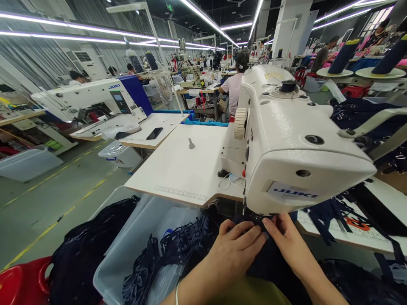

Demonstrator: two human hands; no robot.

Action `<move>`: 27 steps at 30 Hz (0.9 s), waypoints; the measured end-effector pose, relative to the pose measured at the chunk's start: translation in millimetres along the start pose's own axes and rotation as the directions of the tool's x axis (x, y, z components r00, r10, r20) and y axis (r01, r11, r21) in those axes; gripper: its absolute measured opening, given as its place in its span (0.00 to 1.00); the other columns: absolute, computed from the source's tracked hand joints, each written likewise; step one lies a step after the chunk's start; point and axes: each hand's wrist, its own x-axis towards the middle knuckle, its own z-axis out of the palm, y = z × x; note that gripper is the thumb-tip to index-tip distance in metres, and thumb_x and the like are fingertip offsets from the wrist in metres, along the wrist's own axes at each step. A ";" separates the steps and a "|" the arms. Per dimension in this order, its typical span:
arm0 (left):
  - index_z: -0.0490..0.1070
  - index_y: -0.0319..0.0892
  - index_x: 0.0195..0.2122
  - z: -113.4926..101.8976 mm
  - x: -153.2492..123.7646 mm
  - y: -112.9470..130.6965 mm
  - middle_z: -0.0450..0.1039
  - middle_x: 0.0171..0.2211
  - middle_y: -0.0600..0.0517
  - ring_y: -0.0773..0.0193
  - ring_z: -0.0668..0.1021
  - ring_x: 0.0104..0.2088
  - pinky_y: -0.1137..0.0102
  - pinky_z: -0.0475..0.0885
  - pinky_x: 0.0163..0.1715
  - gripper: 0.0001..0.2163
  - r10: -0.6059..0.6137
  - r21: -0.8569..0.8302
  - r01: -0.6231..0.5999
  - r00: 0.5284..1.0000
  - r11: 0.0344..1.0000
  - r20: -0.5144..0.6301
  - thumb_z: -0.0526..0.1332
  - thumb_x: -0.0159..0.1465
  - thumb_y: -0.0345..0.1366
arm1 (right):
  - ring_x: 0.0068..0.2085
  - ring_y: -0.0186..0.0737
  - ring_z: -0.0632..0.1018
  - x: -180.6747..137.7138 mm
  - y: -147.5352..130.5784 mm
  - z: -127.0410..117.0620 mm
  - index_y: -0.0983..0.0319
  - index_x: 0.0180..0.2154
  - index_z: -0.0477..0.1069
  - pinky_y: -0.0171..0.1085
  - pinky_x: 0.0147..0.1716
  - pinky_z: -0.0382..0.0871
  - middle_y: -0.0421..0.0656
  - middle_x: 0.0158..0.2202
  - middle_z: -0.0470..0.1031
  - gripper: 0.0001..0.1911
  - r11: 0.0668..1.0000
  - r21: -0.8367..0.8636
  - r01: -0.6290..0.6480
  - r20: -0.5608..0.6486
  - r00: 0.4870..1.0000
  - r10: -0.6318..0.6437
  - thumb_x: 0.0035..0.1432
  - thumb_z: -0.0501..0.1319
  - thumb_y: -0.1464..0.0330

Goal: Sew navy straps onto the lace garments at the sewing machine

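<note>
A white JUKI sewing machine point(299, 127) stands right in front of me, its head above both hands. My left hand point(238, 245) has its fingers bent together over dark navy fabric point(267, 262), close under the machine head. Beside it my right hand point(286, 241) pinches the same fabric between thumb and fingers, near the left fingertips. The needle area is hidden behind the fingers and the machine head. More navy fabric lies across my lap, below the hands.
Left of my hands, a clear plastic bin point(111, 262) holds bunched navy straps point(143, 271). A white worktable point(178, 165) carries a small metal piece point(191, 144); a phone point(154, 133) lies behind. Navy strips point(330, 216) and orange scissors-like handles point(358, 223) lie right. A person point(233, 87) sits ahead.
</note>
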 end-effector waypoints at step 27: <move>0.68 0.44 0.54 5.0 12.5 4.3 0.73 0.49 0.52 0.60 0.70 0.55 0.66 0.57 0.51 0.16 -0.072 0.113 0.080 0.995 0.990 -0.076 0.58 0.68 0.42 | 0.51 0.56 0.75 42.6 -5.0 -14.0 0.60 0.38 0.77 0.51 0.52 0.67 0.49 0.36 0.81 0.16 0.931 -0.322 0.173 0.050 0.985 -0.166 0.53 0.54 0.61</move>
